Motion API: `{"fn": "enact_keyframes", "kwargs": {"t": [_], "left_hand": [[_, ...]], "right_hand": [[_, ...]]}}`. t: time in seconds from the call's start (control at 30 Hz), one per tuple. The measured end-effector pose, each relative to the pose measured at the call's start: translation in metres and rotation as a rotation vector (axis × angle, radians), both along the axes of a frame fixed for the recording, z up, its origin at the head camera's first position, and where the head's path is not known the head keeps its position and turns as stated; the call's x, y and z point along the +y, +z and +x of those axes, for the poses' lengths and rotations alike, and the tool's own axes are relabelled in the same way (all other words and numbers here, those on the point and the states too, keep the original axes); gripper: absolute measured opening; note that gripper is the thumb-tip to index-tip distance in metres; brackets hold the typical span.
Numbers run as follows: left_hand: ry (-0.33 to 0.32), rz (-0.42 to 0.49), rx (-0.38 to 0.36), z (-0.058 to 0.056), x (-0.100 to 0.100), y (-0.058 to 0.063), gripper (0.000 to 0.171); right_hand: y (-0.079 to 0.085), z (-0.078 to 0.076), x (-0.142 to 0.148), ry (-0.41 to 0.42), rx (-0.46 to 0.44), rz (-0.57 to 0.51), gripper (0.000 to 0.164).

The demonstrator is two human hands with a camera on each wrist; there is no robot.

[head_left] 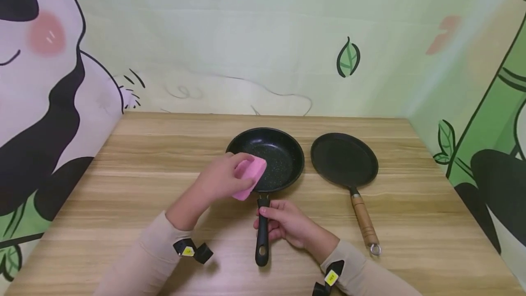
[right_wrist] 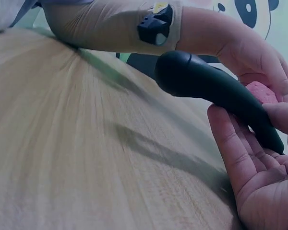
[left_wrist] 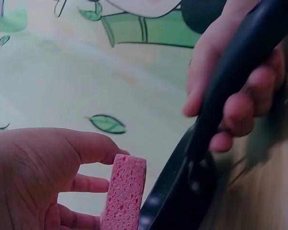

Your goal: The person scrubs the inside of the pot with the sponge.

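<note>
A black frying pan with a speckled inside lies at mid-table, its handle toward me. My right hand grips that handle near the pan end, thumb on top and fingers underneath. Between thumb and fingers my left hand pinches a pink sponge over the pan's near left rim. Seen in the left wrist view, the porous sponge stands on edge close beside the pan. The right wrist view shows the dark handle raised above the table, resting across my fingers.
Right of the frying pan lies a flat black crepe pan with a wooden handle ending in a metal ring. The wood-grain table meets a printed wall at the back and both sides.
</note>
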State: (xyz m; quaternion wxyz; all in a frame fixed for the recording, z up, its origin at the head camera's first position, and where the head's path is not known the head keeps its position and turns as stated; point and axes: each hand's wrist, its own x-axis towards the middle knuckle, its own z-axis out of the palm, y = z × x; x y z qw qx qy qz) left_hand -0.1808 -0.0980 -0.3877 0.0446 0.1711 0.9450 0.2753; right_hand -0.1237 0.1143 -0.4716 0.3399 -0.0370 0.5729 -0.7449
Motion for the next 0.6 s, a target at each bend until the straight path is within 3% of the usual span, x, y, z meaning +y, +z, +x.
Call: {"fn": "enact_keyframes", "kwargs": {"t": [0.2, 0.6], "left_hand": [[-0.021, -0.050, 0.018, 0.008, 0.010, -0.003, 0.059], [-0.020, -0.195, 0.102, 0.006, 0.011, -0.014, 0.058]], "right_hand": [[0.003, 0.001, 0.000, 0.004, 0.013, -0.035, 0.024], [0.003, 0.002, 0.000, 0.007, -0.001, -0.028, 0.025]]}}
